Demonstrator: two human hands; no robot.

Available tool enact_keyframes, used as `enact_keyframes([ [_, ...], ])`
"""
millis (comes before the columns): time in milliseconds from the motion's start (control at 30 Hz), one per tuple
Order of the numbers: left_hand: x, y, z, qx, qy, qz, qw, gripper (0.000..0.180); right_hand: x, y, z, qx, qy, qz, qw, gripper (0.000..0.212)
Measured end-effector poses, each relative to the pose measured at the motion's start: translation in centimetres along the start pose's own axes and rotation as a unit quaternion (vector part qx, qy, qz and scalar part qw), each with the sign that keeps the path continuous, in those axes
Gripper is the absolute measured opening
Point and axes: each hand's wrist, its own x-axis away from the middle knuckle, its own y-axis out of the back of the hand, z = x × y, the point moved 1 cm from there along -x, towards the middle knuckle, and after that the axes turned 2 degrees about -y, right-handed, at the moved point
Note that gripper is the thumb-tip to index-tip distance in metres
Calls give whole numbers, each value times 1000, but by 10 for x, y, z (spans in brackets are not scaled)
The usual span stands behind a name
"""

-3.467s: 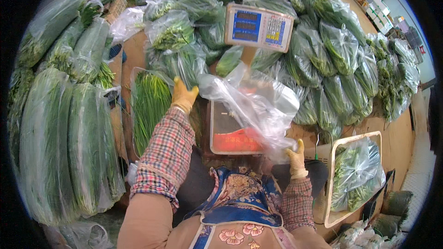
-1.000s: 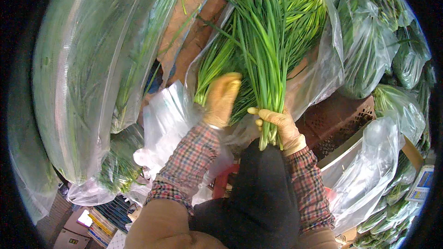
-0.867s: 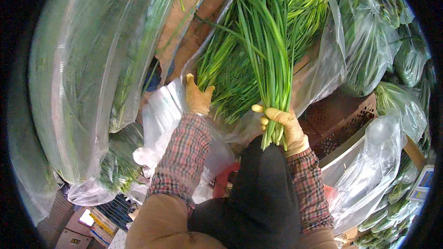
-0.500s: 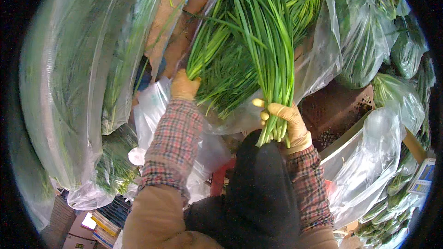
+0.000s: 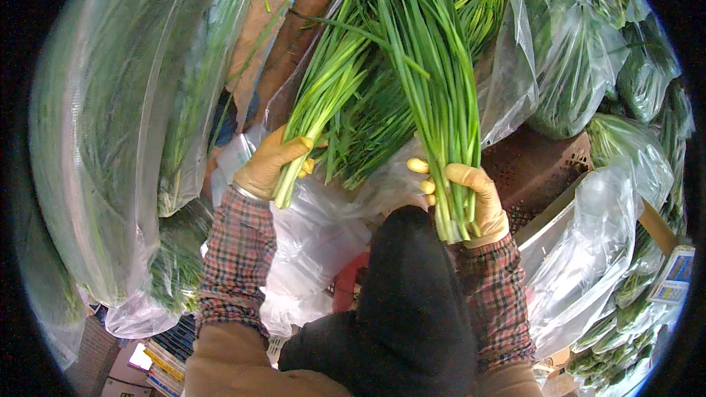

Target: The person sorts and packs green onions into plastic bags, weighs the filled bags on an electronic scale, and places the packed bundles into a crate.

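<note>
Pinching a slim green bunch (image 5: 327, 88) near its pale ends (image 5: 285, 192), left hand (image 5: 271, 165) had its grip curled around it. Right hand (image 5: 483, 204) had its grip wrapped around a thicker bunch (image 5: 441, 95), near the brown crate (image 5: 533, 162); both stretched over loose greens (image 5: 373, 129) amid clear plastic (image 5: 515, 95).

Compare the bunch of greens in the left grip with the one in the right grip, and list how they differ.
The left bunch is thinner, while the right bunch is thicker. From its stem ends, the left bunch slants up toward the right; the right bunch slants up toward the left. Both have long, narrow green leaves and paler stem ends, held near those ends by the left grip and right grip.
</note>
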Motion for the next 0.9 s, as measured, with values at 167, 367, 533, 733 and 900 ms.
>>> enact_keyframes([
  [167, 36, -55, -42, -55, -125, -9, 991, 65, 22, -9, 17, -27, 58, 5, 998, 57],
  [367, 3, -126, 35, -29, -116, 30, 992, 78, 23, -2, -2, 41, 20, -24, 999, 66],
  [533, -48, -163, 66, -73, -155, 143, 975, 84, 15, -1, -16, 62, 67, -78, 993, 65],
  [733, -49, -138, 79, -231, -212, 85, 946, 58, 21, 28, -3, 135, 75, -125, 980, 49],
  [900, -50, 9, 143, -610, -270, -357, 654, 31, 47, 37, 17, 32, 113, -77, 990, 56],
])
